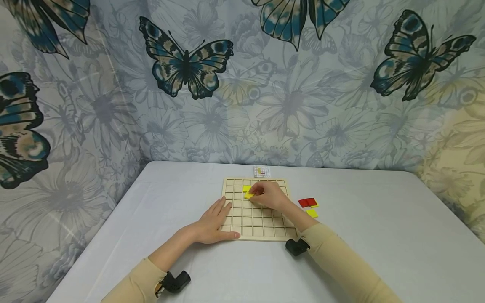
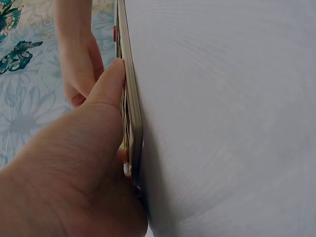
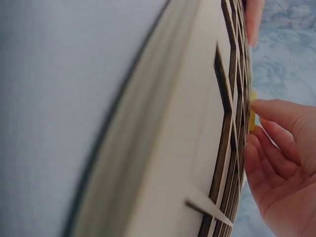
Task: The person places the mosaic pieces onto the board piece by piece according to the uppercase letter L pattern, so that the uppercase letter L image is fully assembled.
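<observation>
1. We see the R hand in a narrow pinch: thumb + fingertips drawn in approx. to tile width, w/ the held yellow tile btwn them. R wrist view shows the other fingers bent, tips close to the grid.
2. Held tile's loc.: over the far half of the gridded board, a bit L of centre, just on the near side of a second yellow tile. We can't tell if it sits flat in its square.
3. L hand is spread wide, gripping nothing: fingers extended along the board's L edge, thumb out along the near edge, so it spans that corner. L wrist view has the thumb tip touching the rim.
4. Edges: board lies flat, mid-table; its far edge is near a small printed card, which is close to the far edge of the white table.
5. R side: two red tiles, w/ a yellow corner peeking out under one, + a loose yellow tile near the R forearm, which crosses the board's R edge.
6. Room: table runs wide to L & R; we see more depth on the near side than the far.
</observation>
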Motion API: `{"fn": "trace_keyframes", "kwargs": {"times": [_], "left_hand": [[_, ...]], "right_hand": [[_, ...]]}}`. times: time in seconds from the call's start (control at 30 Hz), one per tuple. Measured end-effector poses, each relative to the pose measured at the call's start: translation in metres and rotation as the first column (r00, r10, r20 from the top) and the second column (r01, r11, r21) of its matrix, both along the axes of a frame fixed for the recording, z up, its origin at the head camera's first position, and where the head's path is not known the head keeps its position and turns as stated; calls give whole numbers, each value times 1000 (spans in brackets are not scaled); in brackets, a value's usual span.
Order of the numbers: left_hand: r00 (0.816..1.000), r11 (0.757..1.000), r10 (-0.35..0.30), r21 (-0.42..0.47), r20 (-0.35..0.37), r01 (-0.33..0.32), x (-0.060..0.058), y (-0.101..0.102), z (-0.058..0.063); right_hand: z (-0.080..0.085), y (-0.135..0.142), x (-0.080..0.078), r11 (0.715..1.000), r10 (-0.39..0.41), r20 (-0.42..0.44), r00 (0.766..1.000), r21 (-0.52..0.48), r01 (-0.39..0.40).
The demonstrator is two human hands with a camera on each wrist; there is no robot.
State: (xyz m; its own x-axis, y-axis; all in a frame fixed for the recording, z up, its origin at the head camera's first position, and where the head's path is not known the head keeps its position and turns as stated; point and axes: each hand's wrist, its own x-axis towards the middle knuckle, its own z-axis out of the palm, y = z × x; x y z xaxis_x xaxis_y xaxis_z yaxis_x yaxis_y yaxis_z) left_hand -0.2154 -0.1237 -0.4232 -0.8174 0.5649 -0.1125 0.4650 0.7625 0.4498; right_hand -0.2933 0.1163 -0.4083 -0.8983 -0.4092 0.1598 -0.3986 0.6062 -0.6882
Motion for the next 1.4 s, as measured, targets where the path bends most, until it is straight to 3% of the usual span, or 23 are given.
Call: {"fn": "trace_keyframes", "kwargs": {"times": [0.57,0.83,1.2,1.4], "left_hand": [[1000,1000,2,1,-8,-2,0,0,0],[1000,1000,6,3,-6,-6,1,0,1],[1000,1000,14,8,2,-14,2,1,1],[1000,1000,16,7,3,-16,0,0,0]], "right_hand": [[2,-3,2,997,65,-62,996,45,-62],[2,-2,3,997,69,-38,997,35,-67],[-2,2,5,998,-46,60,997,-34,48],[2,12,10,985,-123,161,979,-102,140]]}}
